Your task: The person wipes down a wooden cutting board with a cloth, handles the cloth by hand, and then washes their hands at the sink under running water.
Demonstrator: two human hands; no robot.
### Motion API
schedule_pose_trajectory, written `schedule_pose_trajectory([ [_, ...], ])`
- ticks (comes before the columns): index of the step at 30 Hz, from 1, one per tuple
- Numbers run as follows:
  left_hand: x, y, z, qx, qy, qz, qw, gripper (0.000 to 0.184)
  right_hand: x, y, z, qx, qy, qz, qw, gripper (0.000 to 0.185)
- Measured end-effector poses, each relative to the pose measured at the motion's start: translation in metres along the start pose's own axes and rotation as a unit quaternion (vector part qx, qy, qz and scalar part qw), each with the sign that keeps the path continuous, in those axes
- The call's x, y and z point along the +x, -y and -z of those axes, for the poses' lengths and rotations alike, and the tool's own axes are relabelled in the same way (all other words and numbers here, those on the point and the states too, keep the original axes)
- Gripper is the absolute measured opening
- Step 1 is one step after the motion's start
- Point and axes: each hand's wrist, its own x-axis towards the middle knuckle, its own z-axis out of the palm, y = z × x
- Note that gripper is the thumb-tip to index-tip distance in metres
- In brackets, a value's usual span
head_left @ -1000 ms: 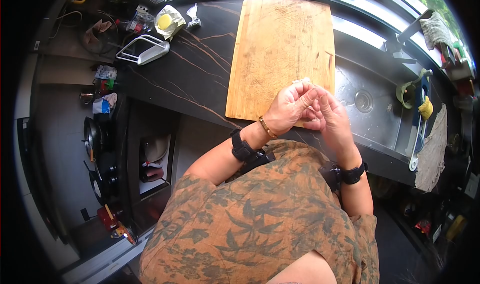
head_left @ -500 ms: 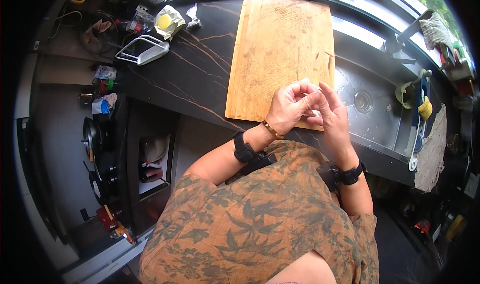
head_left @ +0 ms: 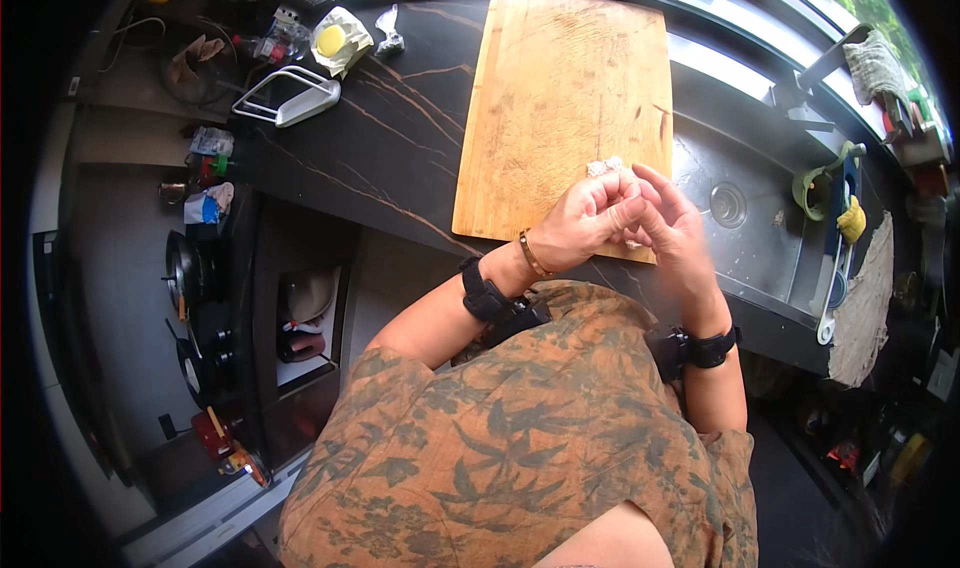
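Note:
A wooden cutting board [head_left: 560,98] lies on the dark counter. Over its lower right part, my left hand [head_left: 585,220] is closed around a crumpled whitish piece [head_left: 606,166] that sticks out above the fingers. My right hand [head_left: 675,230] meets it from the right, thumb and fingers pinched together at the left fingertips. Whatever is between the right fingertips is too small to make out. A bit of the whitish material also shows below the fingers.
Right of the board is a steel sink [head_left: 728,204], with a green strainer [head_left: 812,192] and a grey cloth [head_left: 862,308] beyond. A white-handled tool [head_left: 305,106], an open wrapper with a yellow piece [head_left: 331,40] and crumpled foil [head_left: 389,30] lie at the upper left.
The hands have stayed together over the board's lower edge while the fingers shifted slightly. More of the whitish piece shows above my left hand.

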Motion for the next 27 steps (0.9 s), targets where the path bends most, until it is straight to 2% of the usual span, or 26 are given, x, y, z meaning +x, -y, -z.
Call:
schedule_pose_trajectory([
  [3,-0.004,-0.014,0.003,0.019,0.003,0.041,0.999,0.024,-0.003,0.018,0.007,0.167,-0.032,0.065,0.983,0.072],
  [5,-0.005,-0.013,0.010,0.019,0.009,0.051,0.998,0.018,-0.010,0.033,0.013,0.274,0.019,0.114,0.955,0.078],
  [6,-0.006,-0.016,0.012,0.013,0.015,0.065,0.998,0.017,-0.014,0.039,0.017,0.333,0.063,0.111,0.934,0.087],
  [9,-0.007,-0.020,0.016,-0.016,0.033,0.096,0.995,0.014,-0.023,0.054,0.013,0.401,0.155,0.067,0.901,0.092],
  [14,-0.006,-0.026,0.014,-0.028,0.072,0.125,0.989,0.015,-0.025,0.046,0.009,0.484,0.171,0.008,0.858,0.098],
  [20,-0.005,-0.027,0.016,0.026,0.108,0.109,0.988,0.016,-0.025,0.040,0.008,0.501,0.150,-0.022,0.852,0.098],
  [23,-0.002,-0.028,0.020,0.054,0.141,0.101,0.983,0.016,-0.025,0.039,0.008,0.513,0.169,-0.034,0.841,0.099],
  [27,0.001,-0.028,0.020,0.050,0.175,0.117,0.976,0.016,-0.026,0.042,0.004,0.483,0.191,-0.024,0.854,0.103],
])
